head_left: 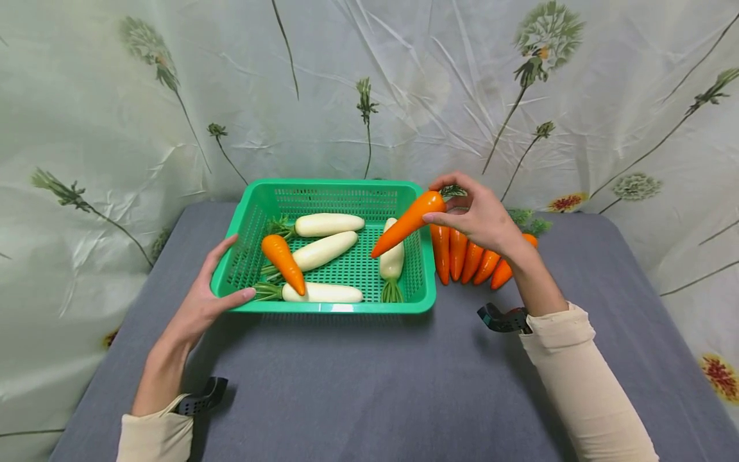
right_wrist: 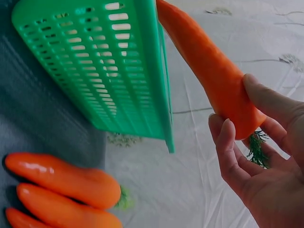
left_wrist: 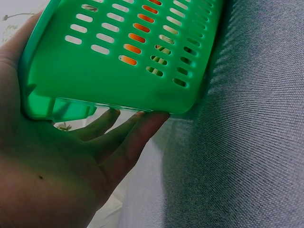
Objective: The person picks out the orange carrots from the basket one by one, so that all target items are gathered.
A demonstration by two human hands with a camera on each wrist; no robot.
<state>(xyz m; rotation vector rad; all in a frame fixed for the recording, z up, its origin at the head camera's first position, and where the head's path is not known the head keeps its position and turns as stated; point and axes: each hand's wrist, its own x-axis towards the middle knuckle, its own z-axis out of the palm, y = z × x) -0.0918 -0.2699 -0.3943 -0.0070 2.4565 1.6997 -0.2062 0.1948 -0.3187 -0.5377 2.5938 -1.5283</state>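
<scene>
My right hand [head_left: 482, 215] pinches an orange carrot [head_left: 410, 221] near its thick leafy end, above the right side of a green plastic basket [head_left: 323, 307]. The carrot's tip points down and left over the basket, as the right wrist view also shows from the side. My left hand [head_left: 210, 292] grips the basket's left end, thumb on the rim and fingers along the outer wall [left_wrist: 71, 80]. Inside the basket lie several white radishes [head_left: 329, 224] with green tops. Another carrot [head_left: 283, 263] rests across the radishes at the left.
Several more carrots [head_left: 473, 263] lie in a row on the grey cloth-covered table [head_left: 358, 385], right of the basket and partly behind my right hand. Their green tops [head_left: 539, 226] point to the back. A pale curtain with dandelion prints [head_left: 404, 83] hangs behind the table.
</scene>
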